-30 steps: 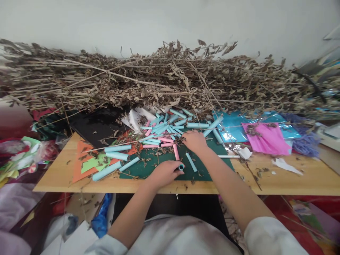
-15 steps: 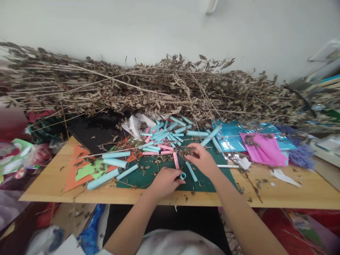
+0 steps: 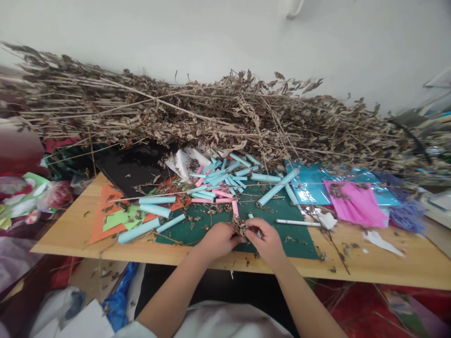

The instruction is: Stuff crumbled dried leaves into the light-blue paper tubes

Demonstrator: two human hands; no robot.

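Close to the table's front edge, my left hand (image 3: 219,240) is closed around a light-blue paper tube, which is now mostly hidden by fingers and leaves. Fingers of my right hand (image 3: 265,238) pinch a small clump of dried leaves (image 3: 239,227) right at the tube's end. Both hands nearly touch over the green mat (image 3: 292,239). Just beyond them lies a pink paper tube (image 3: 235,207). Farther back is a pile of short blue and pink paper tubes (image 3: 216,178). A thin blue tube lies partly covered by my right hand.
Dried leafy stalks (image 3: 176,108) are heaped along the wall. At left lie larger blue tubes (image 3: 139,231) and orange paper (image 3: 105,218). At right are a white stick (image 3: 298,222), a blue shiny sheet (image 3: 310,185) and pink paper (image 3: 355,202) on the wooden table (image 3: 352,263).
My right hand has come down toward my left hand, bringing the dried leaves onto the tube's open end. The view has shifted slightly.
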